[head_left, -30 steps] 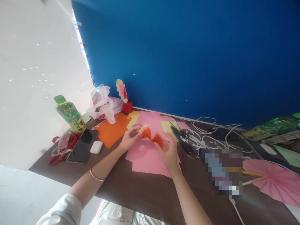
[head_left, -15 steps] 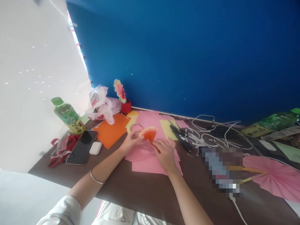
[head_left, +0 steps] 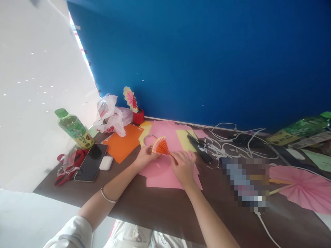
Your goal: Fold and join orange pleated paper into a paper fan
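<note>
A small pleated paper fan, orange with a yellow and pink edge, is held above pink paper sheets. My left hand grips its left side between thumb and fingers. At the fan's narrow end, my right hand pinches the gathered folds. Just behind my left hand a thin ring lies on the paper. Yellow sheets stick out from beneath and beside the pink ones.
Orange paper, a phone, a white case and a green-capped bottle are on the left. To the right lie a black object, white cables and a large pink fan.
The small fan has turned anticlockwise, so its pleats now point up and left. Both hands have shifted slightly with it and keep hold of it.
</note>
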### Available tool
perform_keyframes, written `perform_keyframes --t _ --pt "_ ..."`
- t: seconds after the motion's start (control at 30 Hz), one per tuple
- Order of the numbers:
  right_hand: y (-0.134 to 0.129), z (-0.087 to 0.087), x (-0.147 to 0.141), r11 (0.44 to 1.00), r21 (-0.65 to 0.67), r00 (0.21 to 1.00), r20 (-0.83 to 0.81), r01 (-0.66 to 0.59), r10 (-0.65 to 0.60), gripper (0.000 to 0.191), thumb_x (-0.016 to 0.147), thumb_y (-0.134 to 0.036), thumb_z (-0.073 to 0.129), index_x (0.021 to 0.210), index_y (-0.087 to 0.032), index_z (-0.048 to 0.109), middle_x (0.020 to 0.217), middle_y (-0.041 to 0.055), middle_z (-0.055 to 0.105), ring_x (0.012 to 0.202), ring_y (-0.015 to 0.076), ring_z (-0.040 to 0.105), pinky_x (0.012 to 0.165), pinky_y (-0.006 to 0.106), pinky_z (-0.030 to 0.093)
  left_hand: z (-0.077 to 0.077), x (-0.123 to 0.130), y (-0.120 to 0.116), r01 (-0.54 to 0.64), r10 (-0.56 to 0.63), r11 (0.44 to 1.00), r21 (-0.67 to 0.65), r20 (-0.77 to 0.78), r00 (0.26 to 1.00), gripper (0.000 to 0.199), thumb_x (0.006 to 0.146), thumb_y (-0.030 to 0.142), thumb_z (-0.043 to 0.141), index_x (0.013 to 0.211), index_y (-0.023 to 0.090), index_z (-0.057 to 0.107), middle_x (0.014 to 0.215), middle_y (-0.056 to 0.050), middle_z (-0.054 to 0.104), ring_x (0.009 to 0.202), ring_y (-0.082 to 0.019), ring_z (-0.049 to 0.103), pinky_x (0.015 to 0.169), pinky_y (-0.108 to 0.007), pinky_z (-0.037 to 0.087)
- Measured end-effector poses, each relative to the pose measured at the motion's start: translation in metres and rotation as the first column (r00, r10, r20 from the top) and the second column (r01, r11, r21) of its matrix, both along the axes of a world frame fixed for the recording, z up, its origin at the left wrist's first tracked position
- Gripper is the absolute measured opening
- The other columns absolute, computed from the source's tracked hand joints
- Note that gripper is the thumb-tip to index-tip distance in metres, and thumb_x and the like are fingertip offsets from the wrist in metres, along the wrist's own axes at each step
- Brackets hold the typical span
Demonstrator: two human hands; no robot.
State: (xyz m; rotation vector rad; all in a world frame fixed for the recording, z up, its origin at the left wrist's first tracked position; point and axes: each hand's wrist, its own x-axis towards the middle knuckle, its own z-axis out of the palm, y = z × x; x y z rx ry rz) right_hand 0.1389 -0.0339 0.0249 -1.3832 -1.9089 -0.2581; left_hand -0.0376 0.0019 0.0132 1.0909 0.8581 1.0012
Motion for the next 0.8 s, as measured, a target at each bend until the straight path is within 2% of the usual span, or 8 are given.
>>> perform_keyframes --t 0.1,0.17,0.27,0.33,0.4,0.5,0.6,0.8 --pt "0.000 -0.001 0.001 1.000 0.018 0.999 0.036 0.004 -0.005 0.018 0.085 -0.018 0.048 0.081 -0.023 0.065 0.075 0.0007 0.068 0.076 0.0170 0.058 0.097 0.042 0.020 -0.001 0.000 -0.002 0.042 -0.032 0.995 0.089 -0.115 0.993 0.051 0.067 0.033 0.069 0.110 0.016 0.048 0.095 -0.009 0.064 0.081 -0.020 0.064 0.077 -0.039 0.051" --pt "0.001 -0.002 0.003 0.999 0.031 0.998 0.065 -0.008 0.006 0.018 0.085 -0.017 0.047 0.081 -0.023 0.064 0.076 0.0009 0.067 0.078 0.0171 0.057 0.097 0.042 0.019 -0.001 0.001 -0.005 -0.059 0.132 0.951 0.303 -0.226 0.965 0.061 0.070 0.033 0.067 0.122 0.019 0.040 0.113 -0.013 0.056 0.100 -0.024 0.058 0.084 -0.040 0.048" --pt "0.000 -0.003 0.004 0.998 0.049 0.990 0.135 -0.040 0.033 0.022 0.086 -0.014 0.044 0.084 -0.023 0.063 0.079 0.0015 0.067 0.082 0.0174 0.056 0.098 0.044 0.017 0.002 0.001 -0.009 -0.110 0.459 0.694 0.712 -0.319 0.829 0.063 0.072 0.028 0.065 0.128 0.021 0.037 0.130 -0.015 0.042 0.123 -0.028 0.039 0.100 -0.046 0.034" --pt "-0.001 -0.003 0.002 0.996 0.048 0.981 0.182 -0.079 0.069 0.023 0.086 -0.013 0.043 0.085 -0.023 0.064 0.081 0.0018 0.066 0.085 0.0176 0.055 0.099 0.044 0.015 0.003 0.001 -0.012 0.049 0.522 0.551 0.833 -0.389 0.759 0.048 0.075 0.024 0.061 0.121 0.023 0.048 0.131 -0.013 0.044 0.127 -0.029 0.033 0.105 -0.051 0.023" --pt "-0.003 -0.001 -0.001 0.993 0.037 0.974 0.203 -0.115 0.106 0.024 0.087 -0.013 0.042 0.086 -0.023 0.064 0.081 0.0017 0.066 0.087 0.0173 0.055 0.100 0.044 0.014 0.005 0.002 -0.013 0.214 0.515 0.491 0.844 -0.480 0.710 0.034 0.077 0.021 0.057 0.111 0.027 0.057 0.129 -0.010 0.049 0.129 -0.030 0.032 0.106 -0.056 0.014" --pt "-0.005 0.001 -0.005 0.991 0.029 0.976 0.183 -0.128 0.121 0.024 0.087 -0.013 0.042 0.086 -0.023 0.063 0.080 0.0012 0.066 0.086 0.0161 0.055 0.100 0.044 0.014 0.005 0.002 -0.013 0.320 0.520 0.463 0.827 -0.545 0.657 0.026 0.079 0.021 0.055 0.103 0.029 0.061 0.125 -0.007 0.054 0.128 -0.029 0.034 0.106 -0.058 0.001" --pt "-0.006 0.002 -0.007 0.993 0.044 0.982 0.157 -0.113 0.105 0.019 0.087 -0.016 0.045 0.086 -0.023 0.063 0.080 0.0008 0.067 0.083 0.0157 0.056 0.100 0.043 0.014 0.003 0.002 -0.012 0.296 0.543 0.440 0.848 -0.514 0.664 0.025 0.080 0.019 0.053 0.100 0.031 0.063 0.120 -0.004 0.059 0.126 -0.028 0.038 0.107 -0.056 -0.006" --pt "-0.007 0.004 -0.007 0.993 0.041 0.982 0.160 -0.113 0.105 0.020 0.086 -0.016 0.045 0.091 -0.023 0.063 0.082 0.0020 0.068 0.082 0.0167 0.056 0.099 0.045 0.015 0.005 0.003 -0.015 0.160 0.469 0.568 0.807 -0.477 0.743 0.021 0.074 0.018 0.058 0.089 0.031 0.066 0.099 -0.004 0.066 0.120 -0.029 0.044 0.106 -0.055 -0.007"
